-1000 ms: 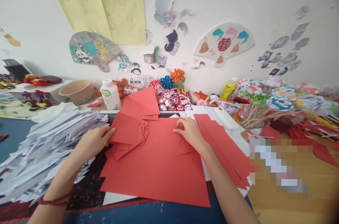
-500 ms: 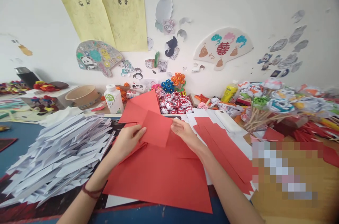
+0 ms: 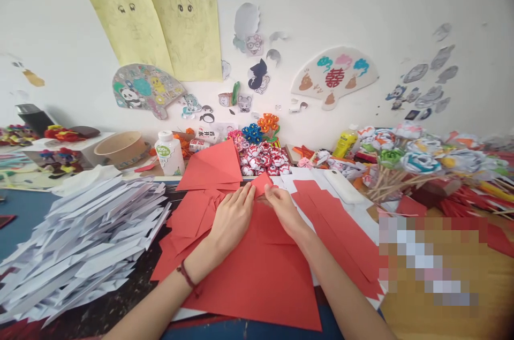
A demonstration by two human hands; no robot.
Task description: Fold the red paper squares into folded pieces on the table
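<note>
A small piece of red paper (image 3: 262,183), looking folded over, lies between my hands above a large red sheet (image 3: 257,270). My left hand (image 3: 233,217) is back side up, its fingers stretched out flat and their tips at the paper's left edge; its thumb is hidden. At the other edge, the thumb and fingers of my right hand (image 3: 283,210) pinch the small paper. Loose red paper pieces (image 3: 188,217) spread left of the large sheet, partly behind my left hand. A larger red stack (image 3: 214,166) lies just beyond.
A heap of folded white paper strips (image 3: 92,243) covers the left side. Red strips (image 3: 337,233) lie on white paper at the right. Along the back stand a white bottle (image 3: 169,153), red-and-white paper flowers (image 3: 265,158) and a yellow bottle (image 3: 345,142).
My left hand has moved right and forward, laying its fingers across the small red paper. That paper went from a flat, open square to a smaller shape. The view has shifted slightly.
</note>
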